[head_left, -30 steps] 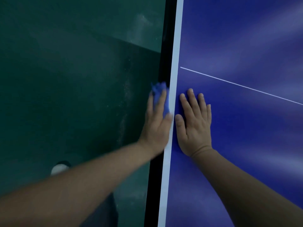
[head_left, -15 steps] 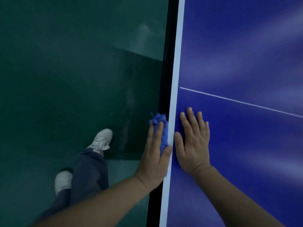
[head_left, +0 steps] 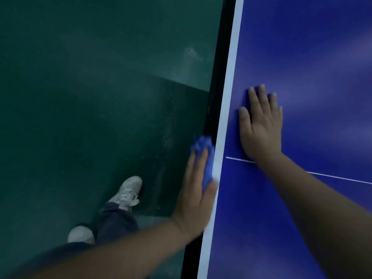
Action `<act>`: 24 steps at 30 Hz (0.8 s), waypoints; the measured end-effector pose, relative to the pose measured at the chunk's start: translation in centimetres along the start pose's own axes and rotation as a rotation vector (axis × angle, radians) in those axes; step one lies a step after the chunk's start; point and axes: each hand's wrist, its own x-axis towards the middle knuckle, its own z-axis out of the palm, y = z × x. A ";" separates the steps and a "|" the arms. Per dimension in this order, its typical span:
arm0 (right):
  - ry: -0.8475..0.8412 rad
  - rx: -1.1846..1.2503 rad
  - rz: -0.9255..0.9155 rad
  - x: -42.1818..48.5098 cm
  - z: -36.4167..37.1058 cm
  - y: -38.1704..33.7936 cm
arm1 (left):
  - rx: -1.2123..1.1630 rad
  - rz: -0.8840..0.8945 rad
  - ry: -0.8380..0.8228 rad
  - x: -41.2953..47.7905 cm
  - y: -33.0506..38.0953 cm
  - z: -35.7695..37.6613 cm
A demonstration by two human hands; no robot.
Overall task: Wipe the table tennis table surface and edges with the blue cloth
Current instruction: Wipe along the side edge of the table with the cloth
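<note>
The blue table tennis table [head_left: 306,57] fills the right side, with a white border stripe [head_left: 231,67] and a black side edge running from top to bottom. My left hand [head_left: 194,196] presses the crumpled blue cloth [head_left: 203,150] against that side edge; its fingers lie straight along the edge and its thumb sits on the white stripe. The cloth bunches out beyond my fingertips. My right hand [head_left: 260,127] rests flat on the table top beside the border, fingers spread, its wrist over the thin white centre line [head_left: 342,179].
A dark green floor [head_left: 80,97] lies to the left of the table, with dusty marks near the edge. My own legs in dark trousers and two white shoes [head_left: 128,191] stand on it close to the table.
Both hands have slid forward along the table edge; the right hand has passed over the white centre line. The cloth moved with the left hand. My feet have stepped into view.
</note>
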 end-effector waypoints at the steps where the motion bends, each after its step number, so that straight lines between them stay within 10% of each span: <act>1: 0.015 0.005 -0.003 -0.3 0.2 0.0 | -0.021 -0.047 -0.024 -2.3 -0.2 0.1; 12: 0.040 0.031 -0.004 -0.5 0.1 0.1 | -0.078 -0.156 0.113 19.9 3.1 -1.0; 20: 0.053 0.048 -0.020 -0.3 0.4 0.5 | -0.056 -0.107 0.032 2.5 0.6 0.0; 24: 0.053 0.044 -0.019 -0.3 0.5 0.4 | -0.033 -0.099 0.020 8.1 1.8 -0.4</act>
